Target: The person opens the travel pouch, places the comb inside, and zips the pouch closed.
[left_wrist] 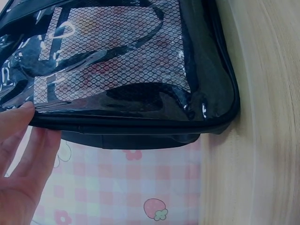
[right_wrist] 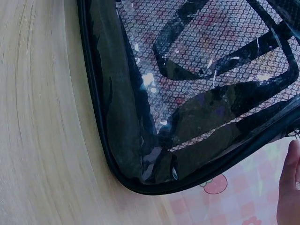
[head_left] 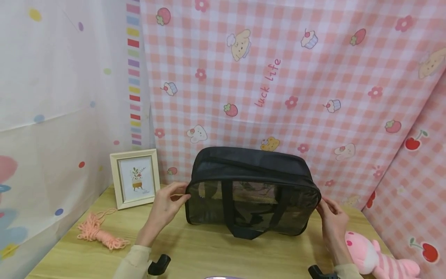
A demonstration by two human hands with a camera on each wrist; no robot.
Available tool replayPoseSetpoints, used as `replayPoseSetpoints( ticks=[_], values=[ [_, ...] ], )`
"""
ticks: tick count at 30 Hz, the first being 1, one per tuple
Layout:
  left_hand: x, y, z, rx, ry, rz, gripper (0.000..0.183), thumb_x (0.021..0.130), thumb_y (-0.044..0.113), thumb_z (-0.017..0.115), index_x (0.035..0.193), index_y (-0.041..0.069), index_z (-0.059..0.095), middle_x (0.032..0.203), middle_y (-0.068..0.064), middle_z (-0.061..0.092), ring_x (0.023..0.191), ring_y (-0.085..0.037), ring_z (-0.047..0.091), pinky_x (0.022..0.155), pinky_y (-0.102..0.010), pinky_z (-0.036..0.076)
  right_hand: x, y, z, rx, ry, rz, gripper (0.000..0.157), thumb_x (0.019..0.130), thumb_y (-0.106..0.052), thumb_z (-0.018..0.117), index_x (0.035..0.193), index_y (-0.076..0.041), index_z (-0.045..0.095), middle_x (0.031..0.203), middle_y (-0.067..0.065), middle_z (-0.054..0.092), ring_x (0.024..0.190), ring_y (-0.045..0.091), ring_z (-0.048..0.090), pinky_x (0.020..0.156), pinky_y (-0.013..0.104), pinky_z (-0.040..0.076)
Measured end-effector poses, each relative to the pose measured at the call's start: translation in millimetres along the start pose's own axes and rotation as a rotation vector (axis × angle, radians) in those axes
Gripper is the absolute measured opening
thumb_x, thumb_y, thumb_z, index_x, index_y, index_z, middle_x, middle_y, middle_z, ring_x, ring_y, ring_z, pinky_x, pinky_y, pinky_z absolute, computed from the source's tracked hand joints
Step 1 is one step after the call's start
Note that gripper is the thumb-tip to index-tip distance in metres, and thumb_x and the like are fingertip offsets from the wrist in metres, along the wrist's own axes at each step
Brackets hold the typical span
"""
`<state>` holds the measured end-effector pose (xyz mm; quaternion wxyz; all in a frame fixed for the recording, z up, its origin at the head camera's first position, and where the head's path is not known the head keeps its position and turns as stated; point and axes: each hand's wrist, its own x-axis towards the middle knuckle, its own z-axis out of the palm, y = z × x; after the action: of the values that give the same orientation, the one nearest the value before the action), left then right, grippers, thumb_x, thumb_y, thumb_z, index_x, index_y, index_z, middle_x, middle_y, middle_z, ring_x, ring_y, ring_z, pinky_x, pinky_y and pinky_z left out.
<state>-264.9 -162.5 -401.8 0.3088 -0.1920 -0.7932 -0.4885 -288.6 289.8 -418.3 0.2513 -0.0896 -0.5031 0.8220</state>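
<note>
A black, box-shaped bag (head_left: pixel 210 209) with see-through plastic front and dark piping along its edges stands upright on a light, wood-grained table (head_left: pixel 209 252). Its black webbing handle (head_left: pixel 228 205) hangs in a loop down the front, the bottom of the loop dipping past the bag's lower edge. Through the plastic, the left wrist view shows mesh inside the bag.

The left hand (head_left: pixel 166 203) pinches the bag's left edge, thumb on the front side and fingers behind. The right hand (head_left: pixel 332 217) grips the bag's right end below the top, its fingertips at the edge; the right wrist view shows only a sliver of this hand. Both forearms wear cream sleeves (head_left: pixel 134 261), and a black device (head_left: pixel 159 264) sits at each wrist.

Left of the bag, a cream-framed plant picture (head_left: pixel 137 179) stands tilted back. Nearer the person than this, also left of the bag, lies a bundle of peach-coloured yarn (head_left: pixel 101 234). Right of the bag and nearer the person, a pink-and-white striped plush toy (head_left: pixel 383 257) lies beside the right forearm. Behind the bag hangs a pink-and-white checked cloth (head_left: pixel 244 89) printed with strawberries, cupcakes and animals.
</note>
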Motion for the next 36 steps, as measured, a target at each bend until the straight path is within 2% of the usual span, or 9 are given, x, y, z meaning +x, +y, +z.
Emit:
replayPoseSetpoints(
  ticks=[4,14,20,27,29,32,36],
  values=[
    [-0.5,-0.3,-1.1,0.010,-0.005,-0.005,0.031,0.076,-0.005,0.076,0.104,0.004,0.069,0.099,-0.009,0.068,0.081,-0.023,0.067,0.069,-0.036,0.058,-2,0,0.5,-0.086,0.018,-0.025,0.006,0.084,-0.005,0.072,0.089,-0.006,0.073,0.075,0.001,0.068,0.070,0.009,0.066,0.072,0.019,0.054],
    [4.4,4.5,0.1,0.001,-0.012,-0.020,0.029,0.077,-0.004,0.076,0.104,0.003,0.069,0.100,-0.010,0.068,0.083,-0.025,0.067,0.070,-0.042,0.057,1,7,-2.0,-0.084,-0.012,-0.146,0.012,0.083,-0.008,0.074,0.093,-0.001,0.072,0.079,0.002,0.069,0.072,0.009,0.067,0.073,0.019,0.054],
    [1.1,3.4,-0.8,-0.011,-0.008,-0.032,0.031,0.077,-0.004,0.075,0.106,0.004,0.069,0.101,-0.011,0.068,0.083,-0.026,0.067,0.070,-0.044,0.057,-1,0,3.0,-0.143,0.036,-0.093,0.011,0.083,-0.008,0.074,0.092,-0.003,0.072,0.078,0.002,0.068,0.072,0.009,0.067,0.073,0.018,0.054],
    [1.5,5.0,-0.8,-0.019,-0.009,-0.025,0.030,0.078,-0.005,0.075,0.106,0.004,0.069,0.101,-0.011,0.068,0.083,-0.025,0.067,0.070,-0.038,0.058,-1,-3,4.1,-0.128,0.041,-0.096,0.010,0.084,-0.006,0.072,0.093,-0.002,0.072,0.079,0.003,0.068,0.072,0.010,0.067,0.073,0.018,0.054],
    [1.5,5.0,-0.7,-0.028,-0.006,-0.020,0.030,0.078,-0.005,0.074,0.106,0.003,0.069,0.101,-0.011,0.068,0.083,-0.026,0.067,0.070,-0.040,0.058,-2,-3,4.6,-0.132,0.037,-0.103,0.010,0.084,-0.006,0.071,0.094,-0.002,0.072,0.079,0.002,0.068,0.072,0.010,0.067,0.072,0.018,0.054],
    [0.9,4.2,-0.9,-0.026,0.001,-0.025,0.029,0.077,-0.006,0.075,0.105,0.003,0.070,0.099,-0.011,0.068,0.082,-0.025,0.067,0.070,-0.042,0.057,-2,-4,5.9,-0.120,0.033,-0.099,0.009,0.084,-0.004,0.071,0.093,-0.002,0.072,0.078,0.002,0.068,0.072,0.010,0.067,0.072,0.018,0.054],
    [1.0,4.2,-1.1,-0.002,-0.001,-0.031,0.029,0.078,-0.005,0.075,0.105,0.004,0.070,0.099,-0.010,0.068,0.082,-0.024,0.067,0.070,-0.037,0.058,-3,-7,7.6,-0.057,0.038,-0.105,0.010,0.084,-0.003,0.071,0.093,0.000,0.072,0.079,0.004,0.068,0.071,0.011,0.067,0.071,0.019,0.055]
  ],
)
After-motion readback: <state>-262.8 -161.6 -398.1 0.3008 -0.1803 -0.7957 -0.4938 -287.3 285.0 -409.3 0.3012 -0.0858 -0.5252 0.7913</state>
